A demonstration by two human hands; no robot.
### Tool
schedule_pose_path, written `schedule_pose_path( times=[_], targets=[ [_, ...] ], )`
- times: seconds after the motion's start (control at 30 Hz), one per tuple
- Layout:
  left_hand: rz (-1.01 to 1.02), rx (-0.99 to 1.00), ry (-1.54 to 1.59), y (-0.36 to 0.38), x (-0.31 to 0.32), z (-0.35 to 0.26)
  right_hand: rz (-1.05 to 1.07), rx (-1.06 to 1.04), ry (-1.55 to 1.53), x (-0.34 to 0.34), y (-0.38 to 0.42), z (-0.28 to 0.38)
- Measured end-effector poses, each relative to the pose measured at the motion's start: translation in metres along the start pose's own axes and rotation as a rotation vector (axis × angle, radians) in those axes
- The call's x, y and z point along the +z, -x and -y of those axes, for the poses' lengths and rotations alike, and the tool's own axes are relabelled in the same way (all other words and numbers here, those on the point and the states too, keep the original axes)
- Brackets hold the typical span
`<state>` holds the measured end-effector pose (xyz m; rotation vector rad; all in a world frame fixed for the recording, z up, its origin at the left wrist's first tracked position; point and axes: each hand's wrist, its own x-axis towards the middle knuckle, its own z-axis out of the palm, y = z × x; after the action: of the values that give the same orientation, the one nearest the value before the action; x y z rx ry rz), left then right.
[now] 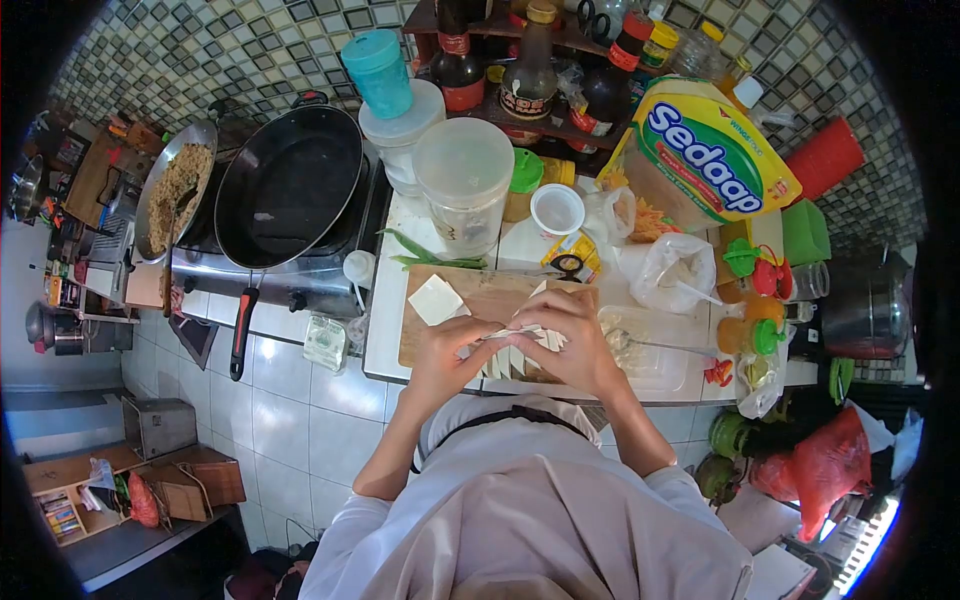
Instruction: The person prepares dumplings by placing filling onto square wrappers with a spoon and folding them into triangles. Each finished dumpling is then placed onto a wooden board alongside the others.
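Over the wooden cutting board (470,285), my left hand (448,348) and my right hand (572,335) meet with fingertips pinched together. Between them is a thin white wrapper-like sheet (518,338), partly hidden by my fingers. Several pale folded pieces (505,365) lie in a row on the board just below my hands. Flat white square wrappers (437,300) rest at the board's upper left, apart from my fingers. Right of my right hand stands a clear plastic tray (650,350) with pale filling and a spoon in it.
A black frying pan (290,185) sits on the stove at left, its handle jutting past the front edge. Beside it is a pan of brown food (180,190). Behind the board are green chillies (425,255), a clear container (465,180), scissors (567,264) and a plastic bag (670,270).
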<state>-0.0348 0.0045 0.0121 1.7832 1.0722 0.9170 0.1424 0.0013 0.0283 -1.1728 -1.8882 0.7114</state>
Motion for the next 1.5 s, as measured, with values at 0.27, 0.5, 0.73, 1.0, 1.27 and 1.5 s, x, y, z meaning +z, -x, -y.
schedule_pose_path(
  times=[0.27,0.5,0.73,1.0,1.27,1.5],
  targets=[
    [-0.214,0.027,-0.141,-0.005,-0.03,0.021,0.005,-0.04,0.314,0.017,-0.002,-0.023],
    [-0.281,0.01,-0.655,0.009,-0.038,0.049,0.063,-0.118,0.444,0.024,0.005,-0.025],
    [-0.28,-0.078,-0.657,0.007,-0.033,0.049,0.15,-0.088,0.485,0.025,0.007,-0.027],
    [-0.297,-0.063,-0.631,0.005,-0.032,0.051,0.184,-0.115,0.522,0.019,0.003,-0.025],
    [-0.297,-0.068,-0.605,0.004,-0.032,0.049,0.303,-0.155,0.465,0.015,-0.006,-0.03],
    [-0.299,-0.137,-0.544,0.005,-0.032,0.049,0.334,-0.137,0.437,0.014,-0.009,-0.028]
  ],
)
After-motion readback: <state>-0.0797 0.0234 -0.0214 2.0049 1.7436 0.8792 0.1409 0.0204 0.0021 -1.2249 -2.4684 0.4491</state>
